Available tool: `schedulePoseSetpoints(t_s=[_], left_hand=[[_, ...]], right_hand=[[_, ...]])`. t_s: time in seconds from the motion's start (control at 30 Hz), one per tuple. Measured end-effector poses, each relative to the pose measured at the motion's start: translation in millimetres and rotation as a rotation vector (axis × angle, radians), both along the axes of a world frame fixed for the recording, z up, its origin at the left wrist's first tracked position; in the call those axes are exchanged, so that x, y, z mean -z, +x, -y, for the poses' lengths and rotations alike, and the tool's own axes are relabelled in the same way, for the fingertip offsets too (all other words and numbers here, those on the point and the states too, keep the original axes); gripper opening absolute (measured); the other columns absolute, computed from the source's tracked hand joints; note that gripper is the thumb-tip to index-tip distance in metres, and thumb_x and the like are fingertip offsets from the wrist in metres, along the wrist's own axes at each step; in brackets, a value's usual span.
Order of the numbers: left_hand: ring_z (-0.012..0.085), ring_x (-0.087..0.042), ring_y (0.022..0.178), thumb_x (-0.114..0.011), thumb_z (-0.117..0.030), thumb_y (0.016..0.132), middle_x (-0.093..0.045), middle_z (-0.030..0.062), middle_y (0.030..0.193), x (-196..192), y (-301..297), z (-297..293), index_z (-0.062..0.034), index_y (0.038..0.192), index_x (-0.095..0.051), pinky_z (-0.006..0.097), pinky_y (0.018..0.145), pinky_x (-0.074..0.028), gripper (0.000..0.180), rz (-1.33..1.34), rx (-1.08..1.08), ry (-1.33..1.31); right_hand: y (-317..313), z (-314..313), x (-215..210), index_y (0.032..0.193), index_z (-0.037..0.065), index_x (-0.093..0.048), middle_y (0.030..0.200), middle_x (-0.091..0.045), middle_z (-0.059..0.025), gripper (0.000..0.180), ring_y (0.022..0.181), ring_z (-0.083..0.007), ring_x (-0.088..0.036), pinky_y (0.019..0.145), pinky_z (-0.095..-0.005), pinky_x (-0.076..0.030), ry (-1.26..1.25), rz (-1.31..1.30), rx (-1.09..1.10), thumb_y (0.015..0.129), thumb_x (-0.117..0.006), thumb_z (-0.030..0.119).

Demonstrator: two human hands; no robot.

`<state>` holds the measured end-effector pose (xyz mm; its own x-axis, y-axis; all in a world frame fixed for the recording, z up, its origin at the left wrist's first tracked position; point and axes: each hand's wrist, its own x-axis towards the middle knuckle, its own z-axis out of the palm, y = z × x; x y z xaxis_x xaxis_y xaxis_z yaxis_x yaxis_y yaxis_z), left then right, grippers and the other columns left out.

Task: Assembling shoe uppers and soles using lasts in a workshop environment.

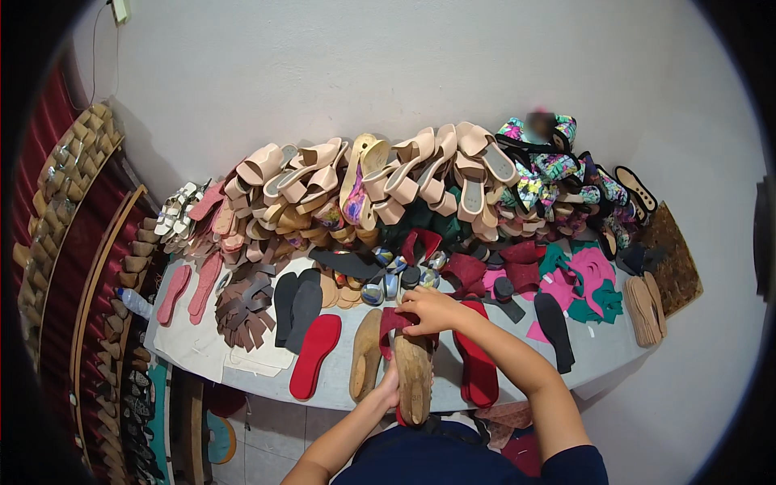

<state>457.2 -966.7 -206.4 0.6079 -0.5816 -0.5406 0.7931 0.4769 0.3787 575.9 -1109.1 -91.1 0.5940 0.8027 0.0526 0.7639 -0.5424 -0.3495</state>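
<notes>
A dark navy top (pixel 420 461) with short sleeves (pixel 574 466) is worn.

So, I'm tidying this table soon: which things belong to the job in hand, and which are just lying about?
In the job:
wooden last, held in the left hand
dark red strap on it, gripped by the right hand
probably the second last and red soles nearby

Seemingly just lying about:
beige sandals
pink soles
brown strips
</notes>
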Motion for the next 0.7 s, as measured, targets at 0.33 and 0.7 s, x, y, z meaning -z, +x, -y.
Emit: schedulePoseSetpoints(t_s=[0.33,0.7], left_hand=[[0.0263,-0.058,0.085,-0.018,-0.053,0.087,-0.058,0.0161,0.095,-14,-13,-45,0.0006,0.112,-0.047,0.039,0.076,-0.048,0.066,0.092,0.077,0.062],[0.0282,-0.057,0.090,-0.017,-0.040,0.088,-0.055,0.0199,0.104,-18,6,-42,0.0013,0.117,-0.041,0.040,0.079,-0.047,0.056,0.095,0.282,0.030]], right_hand=[[-57,-4,30,0.112,0.010,-0.055,0.114,-0.046,-0.0096,0.046,0.103,-0.0278,-0.042,0.089,-0.0374,-0.034,0.349,-0.155,0.097,0.074,-0.060,0.036],[-41,-15,70,0.112,0.005,-0.054,0.106,-0.054,-0.0062,0.029,0.100,-0.0130,-0.047,0.089,-0.0258,-0.035,1.050,-0.808,0.539,0.086,-0.050,0.019]])
